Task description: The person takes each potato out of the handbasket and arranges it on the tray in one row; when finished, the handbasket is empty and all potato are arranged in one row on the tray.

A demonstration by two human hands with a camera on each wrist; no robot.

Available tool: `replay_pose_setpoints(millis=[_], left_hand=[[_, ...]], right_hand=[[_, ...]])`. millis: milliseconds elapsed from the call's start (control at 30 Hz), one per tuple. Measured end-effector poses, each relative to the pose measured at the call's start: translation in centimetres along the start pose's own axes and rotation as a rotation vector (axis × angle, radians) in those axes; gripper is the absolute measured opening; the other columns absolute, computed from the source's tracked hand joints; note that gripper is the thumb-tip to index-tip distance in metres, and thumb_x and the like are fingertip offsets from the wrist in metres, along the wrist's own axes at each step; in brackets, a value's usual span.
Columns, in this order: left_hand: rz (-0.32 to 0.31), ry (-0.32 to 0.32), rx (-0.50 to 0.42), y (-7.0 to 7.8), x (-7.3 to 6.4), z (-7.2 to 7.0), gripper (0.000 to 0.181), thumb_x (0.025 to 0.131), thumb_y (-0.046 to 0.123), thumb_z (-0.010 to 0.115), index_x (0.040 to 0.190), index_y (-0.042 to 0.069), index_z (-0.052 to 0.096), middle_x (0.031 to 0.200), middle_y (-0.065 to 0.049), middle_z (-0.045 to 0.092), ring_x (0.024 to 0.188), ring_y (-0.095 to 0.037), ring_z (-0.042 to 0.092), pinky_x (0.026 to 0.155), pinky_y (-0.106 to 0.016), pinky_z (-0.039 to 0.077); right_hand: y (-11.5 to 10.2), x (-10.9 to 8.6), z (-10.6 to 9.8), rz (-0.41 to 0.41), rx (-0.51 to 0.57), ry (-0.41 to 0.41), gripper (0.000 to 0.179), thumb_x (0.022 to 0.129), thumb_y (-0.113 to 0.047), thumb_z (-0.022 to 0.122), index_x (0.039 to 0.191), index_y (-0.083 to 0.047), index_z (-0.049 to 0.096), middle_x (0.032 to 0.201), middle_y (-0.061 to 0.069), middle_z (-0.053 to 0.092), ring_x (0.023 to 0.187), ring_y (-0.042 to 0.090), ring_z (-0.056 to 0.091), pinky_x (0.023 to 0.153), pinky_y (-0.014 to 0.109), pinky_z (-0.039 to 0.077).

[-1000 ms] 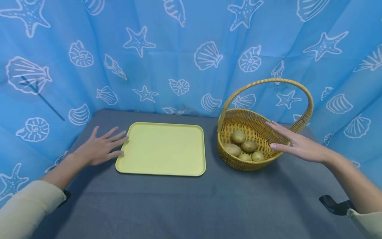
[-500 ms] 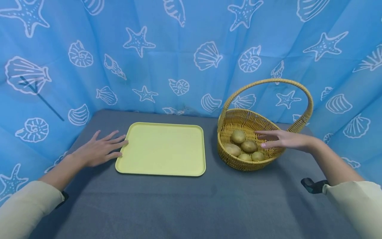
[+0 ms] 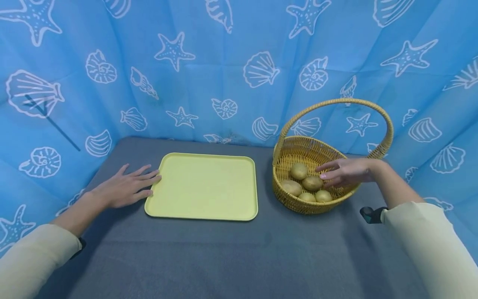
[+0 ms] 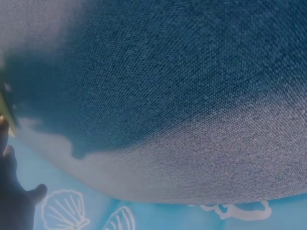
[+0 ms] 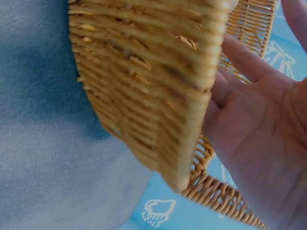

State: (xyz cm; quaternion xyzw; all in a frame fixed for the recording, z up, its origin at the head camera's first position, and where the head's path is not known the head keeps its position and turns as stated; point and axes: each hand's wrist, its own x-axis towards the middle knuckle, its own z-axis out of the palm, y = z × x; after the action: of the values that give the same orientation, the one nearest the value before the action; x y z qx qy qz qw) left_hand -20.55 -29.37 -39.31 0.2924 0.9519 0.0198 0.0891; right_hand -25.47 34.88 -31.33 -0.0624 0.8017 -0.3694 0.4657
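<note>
My right hand (image 3: 347,171) dips over the right rim of a wicker basket (image 3: 310,208), its fingers loosely bent with nothing between them; my thumb is just beside the nearest of the potatoes (image 3: 312,183), and I can't tell whether I'm touching it. My left hand (image 3: 123,189), well apart from it, is flat with its fingers spread, the tips at the left rim of a pale yellow tray (image 3: 201,189). Five potatoes lie grouped in the left and front part of the basket, under its tall arched handle (image 3: 337,101). The basket stands near the table's far right corner; the tray lies to its left, toward the far edge. Grey cloth (image 3: 224,257) covers the table, and a blue curtain (image 3: 224,50) with white shells and starfish hangs behind the far edge.
</note>
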Motion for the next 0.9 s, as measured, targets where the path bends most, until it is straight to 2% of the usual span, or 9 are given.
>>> replay_pose_setpoints(millis=[133,267,367,500,700,767,900], left_hand=[[0.0,-0.001,-0.007,0.1,-0.1,-0.1,0.06,0.104,0.046,0.047,0.154,0.013,0.04,0.159,-0.012,0.034,0.148,-0.042,0.021,0.109,-0.074,0.006],[0.003,0.004,-0.01,0.2,-0.1,0.0,0.06,0.104,0.047,0.047,0.154,0.013,0.041,0.159,-0.013,0.035,0.148,-0.042,0.021,0.109,-0.075,0.006],[0.002,0.002,-0.012,0.2,-0.1,0.0,0.06,0.104,0.047,0.047,0.154,0.013,0.041,0.159,-0.012,0.034,0.148,-0.042,0.021,0.109,-0.074,0.006],[0.004,0.003,-0.009,0.2,-0.1,-0.1,0.06,0.104,0.046,0.047,0.154,0.013,0.041,0.159,-0.013,0.034,0.148,-0.042,0.021,0.109,-0.074,0.007],[0.006,-0.002,-0.006,0.3,-0.1,-0.3,0.059,0.104,0.045,0.048,0.153,0.012,0.041,0.159,-0.013,0.035,0.148,-0.042,0.021,0.11,-0.074,0.006],[0.008,-0.002,-0.009,0.4,-0.1,-0.3,0.059,0.104,0.044,0.048,0.153,0.012,0.041,0.159,-0.013,0.034,0.148,-0.042,0.021,0.11,-0.074,0.007],[0.012,0.005,-0.002,0.5,-0.2,-0.3,0.059,0.104,0.044,0.048,0.153,0.012,0.042,0.159,-0.013,0.035,0.147,-0.042,0.022,0.11,-0.074,0.008]], right_hand=[[-0.7,0.6,0.1,0.004,0.005,-0.022,0.078,0.104,-0.029,0.055,0.156,0.008,0.01,0.155,0.034,0.026,0.14,0.044,0.037,0.116,0.052,0.027],[-1.4,1.3,0.3,0.011,-0.065,-0.026,0.077,0.103,-0.026,0.057,0.153,0.013,0.015,0.153,0.037,0.027,0.14,0.046,0.035,0.114,0.051,0.031],[-1.7,1.7,0.5,0.023,-0.174,0.015,0.076,0.101,-0.028,0.061,0.15,0.015,0.023,0.147,0.035,0.039,0.135,0.043,0.044,0.11,0.049,0.038],[-2.1,2.2,0.8,0.04,-0.231,0.055,0.077,0.098,-0.027,0.066,0.146,0.019,0.028,0.14,0.033,0.047,0.128,0.04,0.053,0.104,0.048,0.045],[-2.9,2.8,1.3,0.067,-0.208,0.081,0.082,0.093,-0.024,0.072,0.146,0.02,0.026,0.143,0.037,0.039,0.125,0.042,0.054,0.101,0.049,0.048],[-3.1,3.0,1.4,0.063,-0.232,0.082,0.08,0.093,-0.022,0.072,0.145,0.02,0.029,0.143,0.036,0.039,0.12,0.037,0.057,0.1,0.049,0.049],[-3.3,3.3,1.6,0.039,-0.282,0.094,0.073,0.092,-0.018,0.074,0.141,0.021,0.036,0.135,0.031,0.049,0.105,0.023,0.064,0.097,0.046,0.051]])
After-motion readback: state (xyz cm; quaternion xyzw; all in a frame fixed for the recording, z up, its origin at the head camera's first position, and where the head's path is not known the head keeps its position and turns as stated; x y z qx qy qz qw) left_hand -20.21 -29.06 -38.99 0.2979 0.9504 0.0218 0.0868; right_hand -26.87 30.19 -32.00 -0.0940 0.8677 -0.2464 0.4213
